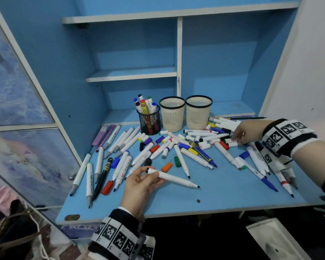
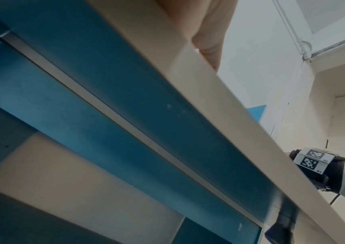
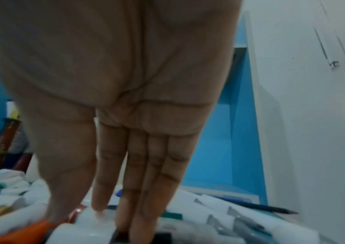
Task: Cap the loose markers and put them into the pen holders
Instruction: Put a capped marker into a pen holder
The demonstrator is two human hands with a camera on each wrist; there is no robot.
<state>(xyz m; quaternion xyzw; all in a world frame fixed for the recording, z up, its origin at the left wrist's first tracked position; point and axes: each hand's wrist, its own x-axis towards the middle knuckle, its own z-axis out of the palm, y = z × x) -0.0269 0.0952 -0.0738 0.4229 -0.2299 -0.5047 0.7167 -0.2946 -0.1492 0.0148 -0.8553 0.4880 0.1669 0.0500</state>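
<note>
My left hand (image 1: 148, 175) grips the rear end of an uncapped white marker (image 1: 174, 178) just above the desk's front, its black tip pointing right. In the left wrist view that marker (image 2: 219, 102) runs diagonally past a finger (image 2: 209, 38). My right hand (image 1: 237, 138) reaches into the pile of loose markers and caps (image 1: 193, 145) at the right. Its straight fingers (image 3: 104, 214) touch a white cap (image 3: 88, 231) and a black cap (image 3: 144, 237). A black mesh holder (image 1: 150, 121) contains several markers. Two beige holders (image 1: 172, 115) (image 1: 198, 113) stand beside it.
Uncapped markers and coloured caps are scattered across the blue desk (image 1: 223, 190), thickest at the left and back. An orange cap (image 1: 166, 167) and a green cap (image 1: 177, 161) lie near the middle. Blue shelves rise behind the holders. A white wall stands on the right.
</note>
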